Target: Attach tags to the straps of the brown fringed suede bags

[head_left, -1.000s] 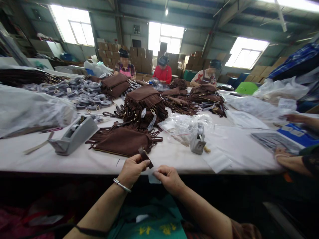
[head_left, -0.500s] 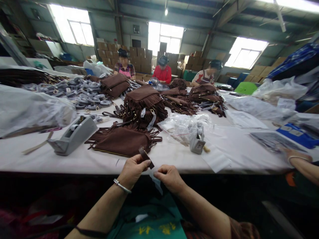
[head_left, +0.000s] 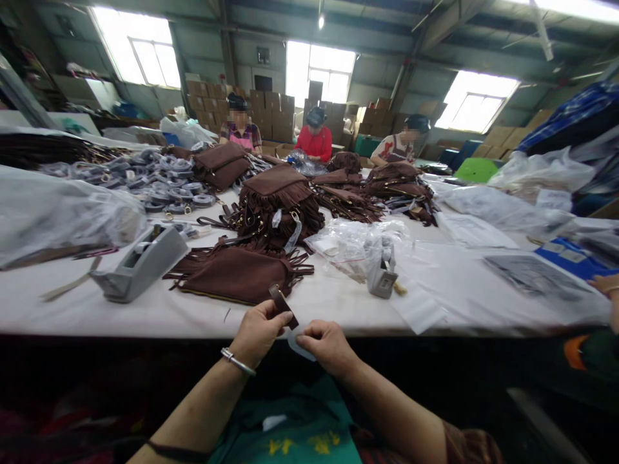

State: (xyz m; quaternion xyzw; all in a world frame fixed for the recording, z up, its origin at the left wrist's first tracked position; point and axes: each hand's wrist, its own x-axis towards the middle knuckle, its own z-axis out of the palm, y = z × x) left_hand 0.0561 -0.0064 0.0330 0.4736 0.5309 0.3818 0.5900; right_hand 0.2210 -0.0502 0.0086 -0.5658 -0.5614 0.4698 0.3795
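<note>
Just past the table's near edge, my left hand pinches a short brown strap between thumb and fingers. Beside it, my right hand is closed, its fingertips gripping a translucent whitish strip. The strip curves below the strap's lower end; whether it is attached there I cannot tell. Right behind my hands lies a flat brown fringed bag. Beyond that bag rises a stack of brown fringed bags with metal rings and wrapped straps.
Grey tape dispensers stand left and right. Clear plastic bags lie between. Wrapped grey straps are heaped at left. A co-worker's hand shows at the right edge, near a blue packet. Three people sit across the table.
The whitish strip has curled up closer beneath my right hand. At the right, the co-worker's hand has drawn back toward the frame's edge. My hands have hardly moved.
</note>
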